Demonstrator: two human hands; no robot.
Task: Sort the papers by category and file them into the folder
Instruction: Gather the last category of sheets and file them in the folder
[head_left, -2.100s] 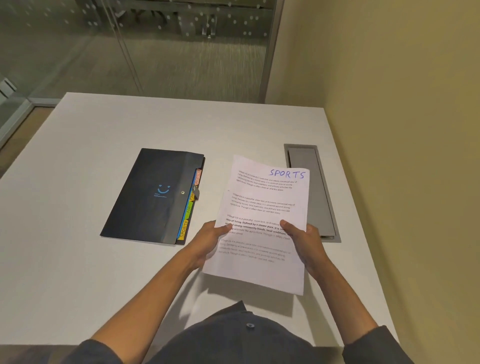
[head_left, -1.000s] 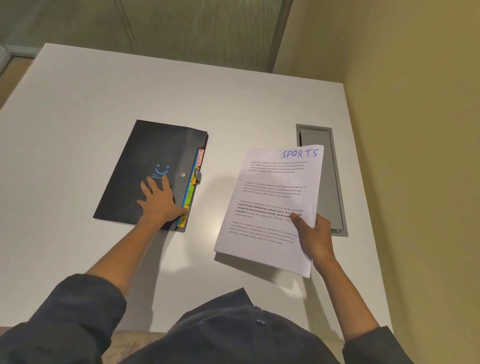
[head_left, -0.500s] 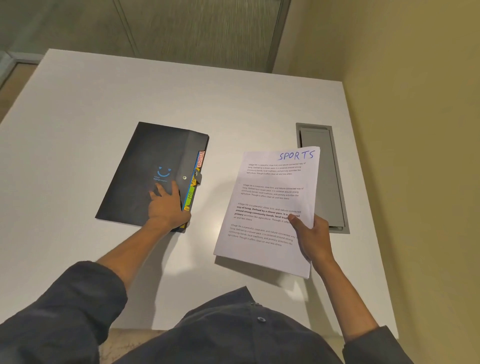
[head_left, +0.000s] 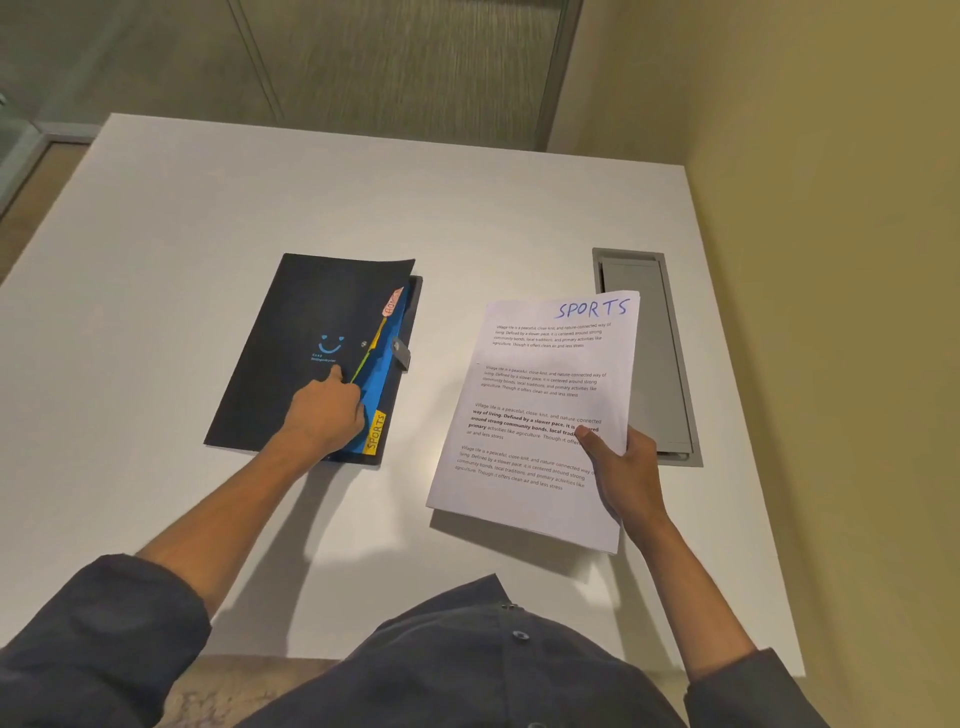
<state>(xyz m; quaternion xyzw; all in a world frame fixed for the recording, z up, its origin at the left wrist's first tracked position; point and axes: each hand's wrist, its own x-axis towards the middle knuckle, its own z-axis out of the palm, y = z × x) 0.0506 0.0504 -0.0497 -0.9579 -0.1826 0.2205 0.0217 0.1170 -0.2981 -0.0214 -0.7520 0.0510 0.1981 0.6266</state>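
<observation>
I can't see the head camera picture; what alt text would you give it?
A person's left hand lifts the cover of a black folder on a white table, exposing coloured dividers and a yellow SPORTS tab. The right hand holds a stack of papers headed SPORTS above the table.

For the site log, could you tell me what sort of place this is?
Probably an office meeting room: a plain white table with a built-in grey cable hatch, a glass partition behind it, and carpeted floor beyond.
</observation>
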